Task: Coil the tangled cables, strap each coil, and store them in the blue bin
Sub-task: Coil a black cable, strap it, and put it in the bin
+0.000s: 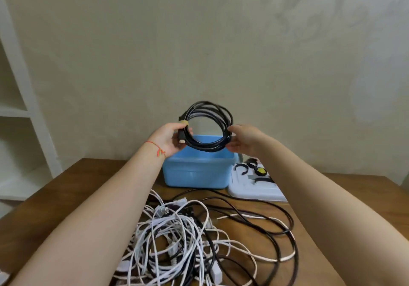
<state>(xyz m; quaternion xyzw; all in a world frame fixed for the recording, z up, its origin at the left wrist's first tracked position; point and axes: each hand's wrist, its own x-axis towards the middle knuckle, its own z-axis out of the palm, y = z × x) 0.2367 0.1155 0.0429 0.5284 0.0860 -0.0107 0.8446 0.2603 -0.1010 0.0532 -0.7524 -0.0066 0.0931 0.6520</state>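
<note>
Up over the far part of the table, the left hand grips the left side of a black cable coil, fingers curled round the bundle just below a yellow strap; a connector end sticks out downward by the palm. The right hand holds the coil's right side, thumb on top and fingers beneath the strands. The coil stands nearly upright, its round opening facing the camera, slightly wider than tall, and it hangs directly above the open blue bin without touching its rim.

Just right of the bin lies a white tray carrying loose black straps and a small yellow piece. Nearer, a tangle of white cables and black cables spreads across the middle of the table, with bare wood to the left of it and along the far left edge. Beyond the table stands a pale patterned wall close behind the bin, and a white shelf unit rises at the far left.
</note>
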